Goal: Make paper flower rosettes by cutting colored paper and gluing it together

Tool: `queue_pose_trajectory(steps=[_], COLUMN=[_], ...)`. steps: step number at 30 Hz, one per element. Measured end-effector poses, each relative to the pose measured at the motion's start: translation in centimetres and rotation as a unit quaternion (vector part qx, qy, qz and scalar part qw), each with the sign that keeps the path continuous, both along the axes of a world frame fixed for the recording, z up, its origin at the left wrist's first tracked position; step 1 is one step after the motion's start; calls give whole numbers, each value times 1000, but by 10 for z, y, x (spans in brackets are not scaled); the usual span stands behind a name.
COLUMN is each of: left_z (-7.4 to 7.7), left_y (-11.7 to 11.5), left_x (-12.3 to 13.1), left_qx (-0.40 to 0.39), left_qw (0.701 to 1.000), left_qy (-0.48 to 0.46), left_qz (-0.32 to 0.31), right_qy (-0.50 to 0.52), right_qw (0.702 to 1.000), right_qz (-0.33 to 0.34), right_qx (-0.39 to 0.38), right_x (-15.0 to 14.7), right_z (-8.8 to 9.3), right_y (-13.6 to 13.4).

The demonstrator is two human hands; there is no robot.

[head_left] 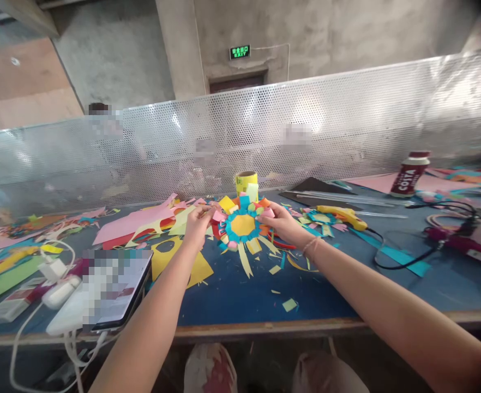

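Observation:
Between my hands, a little above the table, is a paper flower [242, 227] with a yellow round centre, a blue fringed ring and paper strips of many colours around it. My left hand [198, 222] is closed in a pinch on a pink piece at its left edge. At the right edge, my right hand [280, 222] grips another pink piece between thumb and fingers. A pale yellow forked strip [245, 261] hangs from the bottom of the flower. Behind it stands a yellow tape roll [246, 183], its lower part hidden by the flower.
A yellow glue gun [342, 215] lies right, its black cord running to a purple power strip [465, 245]. Beyond stands a bottle [410, 177]. Left are a tablet [121, 295], white cables and cut paper [132, 224]. A perforated metal screen [240, 131] borders the back.

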State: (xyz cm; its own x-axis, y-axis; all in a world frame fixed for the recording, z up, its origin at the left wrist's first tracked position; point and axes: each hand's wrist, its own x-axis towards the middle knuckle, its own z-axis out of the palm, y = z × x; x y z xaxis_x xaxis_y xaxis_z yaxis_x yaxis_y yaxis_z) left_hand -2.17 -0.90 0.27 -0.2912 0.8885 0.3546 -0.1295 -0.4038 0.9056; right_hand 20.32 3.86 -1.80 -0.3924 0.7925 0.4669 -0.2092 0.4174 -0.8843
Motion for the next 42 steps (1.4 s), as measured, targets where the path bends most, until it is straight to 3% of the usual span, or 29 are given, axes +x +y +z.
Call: queue_pose_trajectory(steps=[6,14,22,31,37,42], left_z=[5,5,1,-5,-2,-1], left_y=[-7,-6,-8,-10,-12,-12], left_x=[3,3,10,19,20,20], left_qx=[12,-14,-35,-13,-11,-26], left_qw=[999,999,985,976,988,990], left_qy=[10,17,-80,-36,-19,-31], left_qz=[-38,-41,-148,-215,-156,-132], right_qy=[-17,-43,48,81,78,119], right_qw=[1000,999,998,995,994,986], right_qz=[-12,-9,-14,-17,-40,3], right_qx=[12,25,-37,-61,-72,-112], right_x=[2,2,-2,-2,-3,-1], right_z=[-2,6,4,12,11,18], right_y=[2,-6,-3,-8,-7,-11])
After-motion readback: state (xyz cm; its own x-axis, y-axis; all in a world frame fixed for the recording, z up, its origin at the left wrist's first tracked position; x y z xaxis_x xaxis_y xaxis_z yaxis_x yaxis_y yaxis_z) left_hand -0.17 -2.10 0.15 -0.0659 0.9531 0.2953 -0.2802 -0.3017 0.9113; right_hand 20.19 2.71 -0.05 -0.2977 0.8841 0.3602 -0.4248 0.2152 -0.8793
